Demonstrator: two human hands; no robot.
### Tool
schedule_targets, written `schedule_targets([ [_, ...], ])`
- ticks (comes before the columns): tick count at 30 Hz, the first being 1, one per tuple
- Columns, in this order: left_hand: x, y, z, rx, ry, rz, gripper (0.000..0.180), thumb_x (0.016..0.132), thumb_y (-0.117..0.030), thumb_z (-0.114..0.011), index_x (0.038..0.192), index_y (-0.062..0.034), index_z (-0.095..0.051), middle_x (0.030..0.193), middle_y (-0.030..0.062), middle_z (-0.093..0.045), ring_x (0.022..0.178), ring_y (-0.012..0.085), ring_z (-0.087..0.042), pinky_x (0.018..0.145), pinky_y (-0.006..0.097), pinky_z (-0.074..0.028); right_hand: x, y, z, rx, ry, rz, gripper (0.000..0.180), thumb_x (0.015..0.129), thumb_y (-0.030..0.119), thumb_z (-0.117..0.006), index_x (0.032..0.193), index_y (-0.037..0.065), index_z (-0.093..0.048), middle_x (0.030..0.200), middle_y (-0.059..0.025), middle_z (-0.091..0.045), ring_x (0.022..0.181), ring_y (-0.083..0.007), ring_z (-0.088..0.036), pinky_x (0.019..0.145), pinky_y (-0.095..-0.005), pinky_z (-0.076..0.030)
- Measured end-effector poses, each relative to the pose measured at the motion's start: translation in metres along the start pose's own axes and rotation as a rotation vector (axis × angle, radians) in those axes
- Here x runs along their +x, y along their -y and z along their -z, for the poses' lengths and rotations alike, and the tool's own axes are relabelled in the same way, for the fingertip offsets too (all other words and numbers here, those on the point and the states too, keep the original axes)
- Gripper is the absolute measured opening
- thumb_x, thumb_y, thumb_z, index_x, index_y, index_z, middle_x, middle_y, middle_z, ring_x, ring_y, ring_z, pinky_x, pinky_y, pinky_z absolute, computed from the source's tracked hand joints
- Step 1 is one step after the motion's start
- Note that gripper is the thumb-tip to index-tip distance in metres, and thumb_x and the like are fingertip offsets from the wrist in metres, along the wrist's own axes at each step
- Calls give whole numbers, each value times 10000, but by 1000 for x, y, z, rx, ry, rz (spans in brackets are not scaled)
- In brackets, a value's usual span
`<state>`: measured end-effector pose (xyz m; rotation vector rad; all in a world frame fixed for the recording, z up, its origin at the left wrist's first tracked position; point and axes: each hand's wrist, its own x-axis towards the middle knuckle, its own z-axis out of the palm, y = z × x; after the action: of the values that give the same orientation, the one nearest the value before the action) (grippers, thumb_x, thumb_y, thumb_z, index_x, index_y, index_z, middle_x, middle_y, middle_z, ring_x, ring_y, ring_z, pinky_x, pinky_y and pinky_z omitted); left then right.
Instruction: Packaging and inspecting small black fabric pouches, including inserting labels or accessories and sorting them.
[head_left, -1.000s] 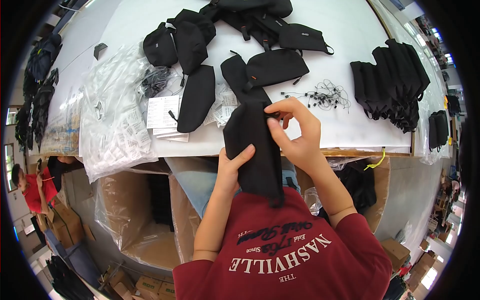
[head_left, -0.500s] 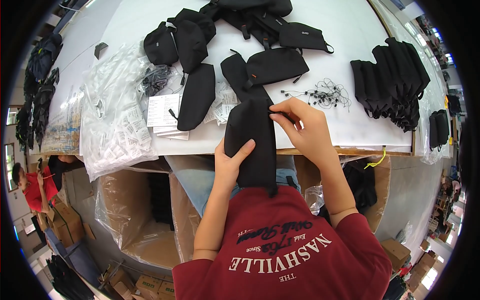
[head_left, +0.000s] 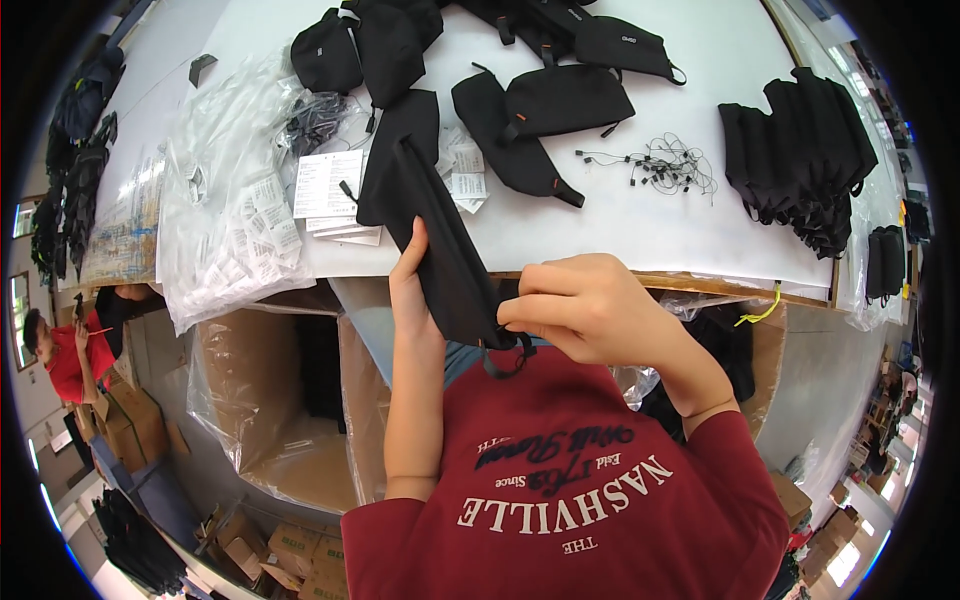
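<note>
Black pouch (head_left: pixel 447 262): held slanting over the table edge (head_left: pixel 715 290).
Left hand (head_left: pixel 412 292): grips its left side, thumb on top.
Right hand (head_left: pixel 580 308): closed, pinching its near end.

My white worktop (head_left: pixel 600 235) stretched out before me. At its left lay a clear plastic bag (head_left: pixel 225 190) full of small labels, its near end hanging over the edge, with a small bundle of dark cords (head_left: pixel 315 118) beside it. Right of the bag, I had a short stack of printed cards (head_left: pixel 328 185); some loose labels (head_left: pixel 468 185) lay farther right. A jumble of black pouches (head_left: pixel 570 100) filled the far middle. Loose tag cords (head_left: pixel 665 170) lay tangled right of centre, and overlapping folded black goods (head_left: pixel 795 150) sat at the right.
</note>
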<state>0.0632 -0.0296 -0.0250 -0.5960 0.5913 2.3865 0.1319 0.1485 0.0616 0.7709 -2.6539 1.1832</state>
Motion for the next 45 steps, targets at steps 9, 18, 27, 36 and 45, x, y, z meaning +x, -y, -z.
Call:
schedule_targets([
  [9,-11,6,-15,178,-144,-226,295,931,-234,-544,1125,-13,-572,1043,90,-644,900,199,-643,779,322,-533,4,7,1,-264,-80,-102,338,671,167,-740,994,141,-642,1036,-59,-553,1069,-259,-491,889,-387,-413],
  [18,-40,-10,29,1072,27,-504,422,817,-213,-674,1148,-47,-472,1193,80,-516,1116,210,-482,925,343,-380,-5,-17,5,130,38,-275,491,694,113,-704,1160,107,-551,1005,-78,-607,927,-223,-608,813,-296,-483],
  [27,-40,-50,-1,1211,535,-318,365,728,-17,-680,1077,6,-577,1004,81,-531,986,179,-509,885,272,-363,-20,-26,34,621,160,-545,381,734,212,-721,1077,98,-600,988,-79,-610,877,-177,-607,759,-298,-479],
  [36,-36,-29,-32,1521,675,-443,405,780,-408,-660,886,-18,-667,1006,120,-484,990,249,-470,877,334,-361,-62,-30,63,517,296,-511,319,730,181,-675,1044,126,-692,839,-43,-587,618,-122,-477,579,-264,-416],
  [45,-99,-4,-166,545,1115,-415,638,923,-616,-224,872,-100,-596,978,133,-644,915,355,-573,830,490,-423,-161,-29,232,177,-713,-618,377,780,119,-616,1126,-30,-608,1053,-65,-644,966,-144,-600,884,-268,-457],
])
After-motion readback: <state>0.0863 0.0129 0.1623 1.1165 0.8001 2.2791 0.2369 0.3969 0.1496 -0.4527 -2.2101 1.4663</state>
